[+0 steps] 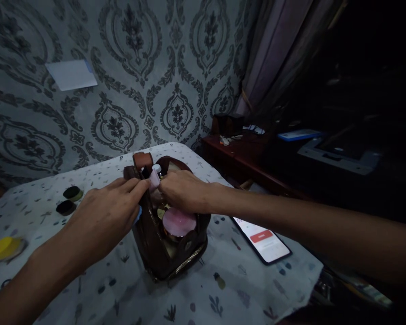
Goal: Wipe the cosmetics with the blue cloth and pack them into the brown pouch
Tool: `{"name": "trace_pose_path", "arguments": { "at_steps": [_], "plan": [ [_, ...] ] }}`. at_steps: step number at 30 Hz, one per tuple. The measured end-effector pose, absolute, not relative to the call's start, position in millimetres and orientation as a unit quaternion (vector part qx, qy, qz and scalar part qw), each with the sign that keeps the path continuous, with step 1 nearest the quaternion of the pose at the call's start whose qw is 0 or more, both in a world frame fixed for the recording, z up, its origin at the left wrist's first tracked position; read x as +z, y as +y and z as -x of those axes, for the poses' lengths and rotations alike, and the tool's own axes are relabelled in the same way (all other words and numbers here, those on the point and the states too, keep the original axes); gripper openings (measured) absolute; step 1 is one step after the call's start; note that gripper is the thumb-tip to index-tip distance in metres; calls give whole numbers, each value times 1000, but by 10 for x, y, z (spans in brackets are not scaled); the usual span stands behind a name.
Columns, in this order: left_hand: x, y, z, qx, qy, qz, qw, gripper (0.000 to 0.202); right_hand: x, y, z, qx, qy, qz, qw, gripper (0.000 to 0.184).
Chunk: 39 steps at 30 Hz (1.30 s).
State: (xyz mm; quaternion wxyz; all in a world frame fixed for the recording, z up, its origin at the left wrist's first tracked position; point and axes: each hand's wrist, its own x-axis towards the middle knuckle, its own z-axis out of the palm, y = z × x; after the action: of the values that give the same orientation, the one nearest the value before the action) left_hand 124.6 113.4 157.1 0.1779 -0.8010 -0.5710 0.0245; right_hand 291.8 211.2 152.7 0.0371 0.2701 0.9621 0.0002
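A brown zippered pouch (155, 248) stands open on the patterned tablecloth (223, 289), packed with small cosmetics, including a round pink-lidded jar (177, 222). My left hand (104, 214) grips the pouch's left rim, fingers curled over the edge. My right hand (182, 190) reaches over the opening, with its fingers closed on a small pale pink bottle with a white cap (154, 177) at the top of the pouch.
A phone (262, 240) with a lit screen lies right of the pouch near the table edge. Two dark round lids (69, 201) and a yellow round object (3, 248) lie at the left. A dark red side table (243, 155) stands beyond.
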Motion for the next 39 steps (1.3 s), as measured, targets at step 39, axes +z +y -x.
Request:
{"name": "trace_pose_path", "arguments": {
  "at_steps": [39],
  "plan": [
    [1114, 728, -821, -182, -630, 752, 61, 38, 1194, 1820, -3685, -85, 975, -94, -183, 21]
  ]
}}
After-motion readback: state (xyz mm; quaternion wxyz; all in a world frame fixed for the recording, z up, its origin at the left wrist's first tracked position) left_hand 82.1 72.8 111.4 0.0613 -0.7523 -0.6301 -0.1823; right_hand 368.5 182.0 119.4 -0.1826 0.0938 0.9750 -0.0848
